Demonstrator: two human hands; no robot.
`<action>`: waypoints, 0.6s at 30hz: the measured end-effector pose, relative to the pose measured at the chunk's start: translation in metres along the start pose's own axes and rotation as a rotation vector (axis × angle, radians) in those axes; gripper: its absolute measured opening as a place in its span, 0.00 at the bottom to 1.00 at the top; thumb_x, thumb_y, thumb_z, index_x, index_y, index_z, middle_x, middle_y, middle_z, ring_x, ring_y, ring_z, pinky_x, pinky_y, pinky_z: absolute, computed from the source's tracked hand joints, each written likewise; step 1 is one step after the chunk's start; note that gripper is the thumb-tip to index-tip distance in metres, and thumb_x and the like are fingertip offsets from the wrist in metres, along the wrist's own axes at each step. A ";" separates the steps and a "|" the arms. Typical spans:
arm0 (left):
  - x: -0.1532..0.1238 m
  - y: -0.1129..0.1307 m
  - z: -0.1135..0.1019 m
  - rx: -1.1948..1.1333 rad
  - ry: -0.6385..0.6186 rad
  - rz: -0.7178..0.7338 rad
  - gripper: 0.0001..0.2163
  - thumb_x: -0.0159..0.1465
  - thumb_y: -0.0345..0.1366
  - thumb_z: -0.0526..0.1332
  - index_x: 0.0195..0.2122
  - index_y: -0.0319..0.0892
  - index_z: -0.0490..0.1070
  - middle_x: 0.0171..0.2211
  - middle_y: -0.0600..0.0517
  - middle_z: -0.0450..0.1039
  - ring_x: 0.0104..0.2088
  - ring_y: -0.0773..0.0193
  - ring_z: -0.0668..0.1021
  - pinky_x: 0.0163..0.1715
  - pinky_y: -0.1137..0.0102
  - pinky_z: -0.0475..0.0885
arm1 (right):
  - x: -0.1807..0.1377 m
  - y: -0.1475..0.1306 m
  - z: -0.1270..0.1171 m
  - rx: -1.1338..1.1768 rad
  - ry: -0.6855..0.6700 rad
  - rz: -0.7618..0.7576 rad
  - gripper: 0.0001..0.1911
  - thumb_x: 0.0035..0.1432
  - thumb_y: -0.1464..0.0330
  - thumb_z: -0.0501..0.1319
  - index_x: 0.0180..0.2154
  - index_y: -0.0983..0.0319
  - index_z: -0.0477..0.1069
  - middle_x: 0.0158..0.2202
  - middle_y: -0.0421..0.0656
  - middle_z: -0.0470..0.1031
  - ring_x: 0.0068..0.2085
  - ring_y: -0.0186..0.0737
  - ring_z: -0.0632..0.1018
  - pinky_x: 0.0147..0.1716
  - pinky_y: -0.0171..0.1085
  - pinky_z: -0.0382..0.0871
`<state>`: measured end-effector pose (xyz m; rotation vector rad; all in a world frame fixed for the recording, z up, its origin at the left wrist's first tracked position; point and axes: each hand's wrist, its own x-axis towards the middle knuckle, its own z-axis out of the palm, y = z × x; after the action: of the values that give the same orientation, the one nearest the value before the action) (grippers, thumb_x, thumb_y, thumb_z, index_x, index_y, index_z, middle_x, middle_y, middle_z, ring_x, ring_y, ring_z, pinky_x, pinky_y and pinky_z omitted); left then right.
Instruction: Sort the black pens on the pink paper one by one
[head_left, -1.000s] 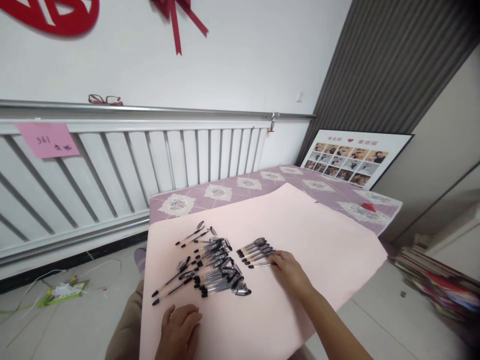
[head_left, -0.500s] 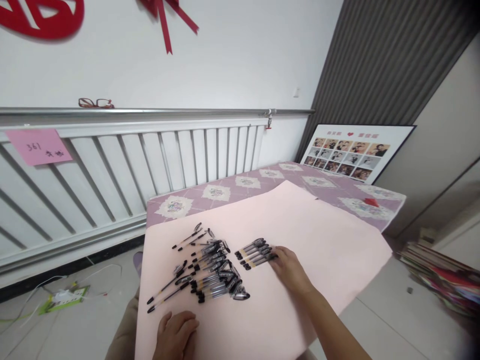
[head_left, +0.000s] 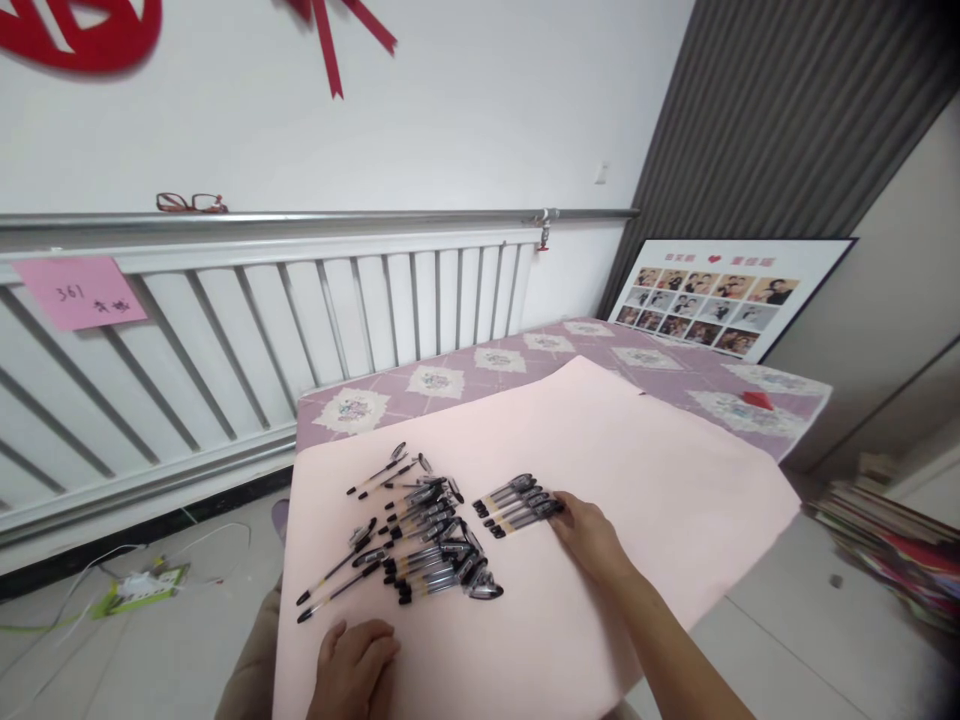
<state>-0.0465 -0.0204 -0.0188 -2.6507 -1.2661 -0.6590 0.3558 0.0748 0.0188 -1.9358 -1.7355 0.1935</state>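
My right hand (head_left: 589, 535) is at the capped end of a small row of black gel pens (head_left: 517, 505), its fingers closed on the nearest pen. Those pens lie side by side, with black caps towards my hand. To their left spreads a larger, looser heap of similar pens (head_left: 431, 540), some overlapping at odd angles. Two more pens (head_left: 337, 580) lie apart at the heap's left edge. My left hand (head_left: 354, 665) rests on the pink sheet (head_left: 637, 470) below the heap, fingers lying loosely on the surface and holding nothing.
Under the pink sheet is a table with a purple patterned cloth (head_left: 480, 385). A white radiator (head_left: 360, 310) runs behind it, and a photo board (head_left: 720, 295) leans at the far right. A power strip (head_left: 142, 590) lies on the floor at left, stacked magazines (head_left: 892, 560) at right.
The view has shifted slightly, so the table and the right-hand background sit a little further right. Both hands and the pens keep nearly the same places on the sheet.
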 end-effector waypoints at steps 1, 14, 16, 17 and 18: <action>0.000 0.000 0.000 -0.001 -0.004 -0.003 0.09 0.59 0.33 0.55 0.40 0.49 0.71 0.38 0.50 0.76 0.37 0.61 0.77 0.41 0.62 0.67 | 0.000 -0.001 0.000 0.007 0.000 -0.004 0.17 0.49 0.68 0.57 0.44 0.55 0.70 0.39 0.42 0.78 0.41 0.45 0.76 0.38 0.39 0.67; 0.003 0.008 -0.001 -0.029 0.085 -0.049 0.09 0.58 0.31 0.55 0.38 0.48 0.69 0.37 0.52 0.75 0.36 0.61 0.76 0.43 0.60 0.63 | -0.001 -0.009 -0.001 0.081 0.024 -0.051 0.16 0.48 0.69 0.55 0.41 0.59 0.71 0.40 0.45 0.77 0.42 0.46 0.75 0.45 0.42 0.66; 0.002 0.009 -0.001 -0.037 0.087 -0.076 0.09 0.59 0.30 0.54 0.39 0.48 0.69 0.37 0.51 0.75 0.37 0.61 0.76 0.44 0.59 0.62 | -0.002 -0.008 -0.003 0.087 0.043 -0.039 0.16 0.49 0.68 0.55 0.42 0.61 0.70 0.42 0.47 0.75 0.44 0.46 0.74 0.46 0.43 0.65; 0.002 0.009 -0.002 -0.039 0.085 -0.081 0.09 0.59 0.30 0.54 0.39 0.47 0.69 0.38 0.50 0.75 0.38 0.61 0.76 0.44 0.59 0.62 | -0.004 -0.008 -0.005 0.089 0.055 -0.028 0.16 0.50 0.68 0.54 0.43 0.61 0.69 0.42 0.48 0.75 0.44 0.47 0.74 0.46 0.43 0.65; 0.002 0.009 -0.002 -0.040 0.075 -0.075 0.09 0.59 0.30 0.54 0.39 0.47 0.69 0.38 0.50 0.75 0.38 0.61 0.76 0.44 0.59 0.62 | -0.006 -0.008 -0.006 0.091 0.066 -0.017 0.16 0.51 0.68 0.54 0.43 0.62 0.69 0.43 0.49 0.74 0.44 0.47 0.74 0.45 0.44 0.66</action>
<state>-0.0391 -0.0251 -0.0149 -2.5937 -1.3512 -0.7955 0.3503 0.0676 0.0267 -1.8420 -1.6708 0.1969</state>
